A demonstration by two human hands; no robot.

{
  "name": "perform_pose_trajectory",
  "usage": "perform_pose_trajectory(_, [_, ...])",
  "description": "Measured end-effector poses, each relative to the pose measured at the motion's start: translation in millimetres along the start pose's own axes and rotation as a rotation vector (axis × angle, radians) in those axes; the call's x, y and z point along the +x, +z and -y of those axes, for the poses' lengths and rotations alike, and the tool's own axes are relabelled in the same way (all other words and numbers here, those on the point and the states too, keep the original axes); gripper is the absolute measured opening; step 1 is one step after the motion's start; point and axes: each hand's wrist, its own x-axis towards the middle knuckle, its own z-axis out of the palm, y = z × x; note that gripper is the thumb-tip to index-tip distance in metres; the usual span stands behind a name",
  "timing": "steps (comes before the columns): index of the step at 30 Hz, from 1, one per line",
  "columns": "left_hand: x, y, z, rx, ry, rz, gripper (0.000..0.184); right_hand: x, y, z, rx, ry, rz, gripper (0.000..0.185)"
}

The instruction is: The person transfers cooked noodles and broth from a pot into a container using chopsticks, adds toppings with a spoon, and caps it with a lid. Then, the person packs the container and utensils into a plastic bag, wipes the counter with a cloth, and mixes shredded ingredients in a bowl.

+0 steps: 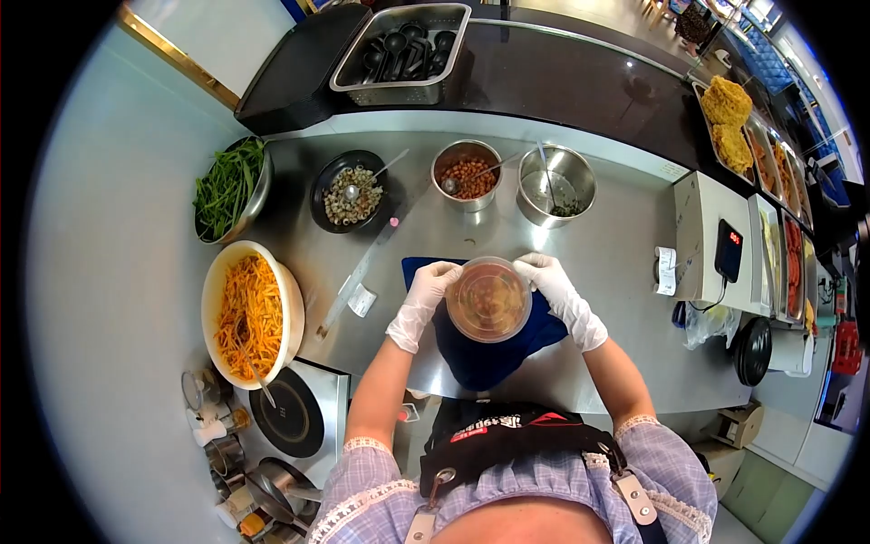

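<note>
Round plastic bowl (490, 337) held at centre of frame, over blue cloth (494, 367); no long axis; bowl flanked by left hand (424, 304) and right hand (557, 288), neither clearly nearer; rim pinched by both; reddish food (488, 288) seen inside; orange shreds (249, 290) heaped in white tub (292, 317), left of frame; green stalks (227, 186) held in metal bowl (261, 195), upper left; brown nuts or beans (473, 181) in pot (471, 205), upper centre; few greens (566, 209) in second pot (535, 213), just right.

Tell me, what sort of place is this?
Probably a restaurant's kitchen or serving counter. A pot of brown food stands on a steel worktop, a metal bin holds black utensils, and the gloved left hand and right hand grip a round tub.
</note>
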Motion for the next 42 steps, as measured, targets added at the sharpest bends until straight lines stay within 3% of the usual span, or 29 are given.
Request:
perform_pose_trajectory(4, [12.6,-1.6,4.9,0.067,0.049,0.050,0.022,4.7,4.4,0.7,0.029,-0.023,0.030,0.015])
perform_pose_trajectory(9, [11.0,-4.9,-21.3,0.034,-0.203,0.148,0.032,8.8,4.0,-3.3,0.022,-0.045,0.015,0.015])
perform_pose_trajectory(14, [35.4,16.2,-43.7,0.242,-0.071,0.211,0.035,12.8,2.7,-4.5,0.010,-0.015,0.046,0.015])
perform_pose_trajectory(16, [50.9,22.7,-45.8,0.342,-0.019,0.351,0.034,11.3,2.0,-1.3,0.010,0.002,0.049,0.014])
perform_pose_trajectory(23, [69.8,24.7,-57.8,0.636,-0.077,0.440,0.036,13.2,2.7,1.7,-0.017,-0.002,0.074,0.014])
perform_pose_trajectory(27, [71.6,38.0,-65.5,0.677,-0.048,0.448,0.035,10.1,4.6,8.3,0.005,0.045,0.079,0.014])
perform_pose_trajectory(32, [68.0,40.2,-71.1,0.697,-0.057,0.437,0.037,9.9,8.9,-2.0,-0.021,-0.045,-0.010,0.013])
perform_pose_trajectory(34, [62.0,26.5,-64.0,0.652,-0.070,0.411,0.031,0.7,4.2,1.3,0.025,-0.011,0.010,0.012])
perform_pose_trajectory(38, [21.5,-14.6,-42.7,0.240,-0.206,0.346,0.022,-26.3,-5.6,-4.0,0.000,-0.033,0.027,0.013])
perform_pose_trajectory(42, [-20.9,-28.4,-7.0,0.049,-0.242,0.271,0.029,-42.7,-1.2,-18.0,0.199,0.038,-0.009,0.010])
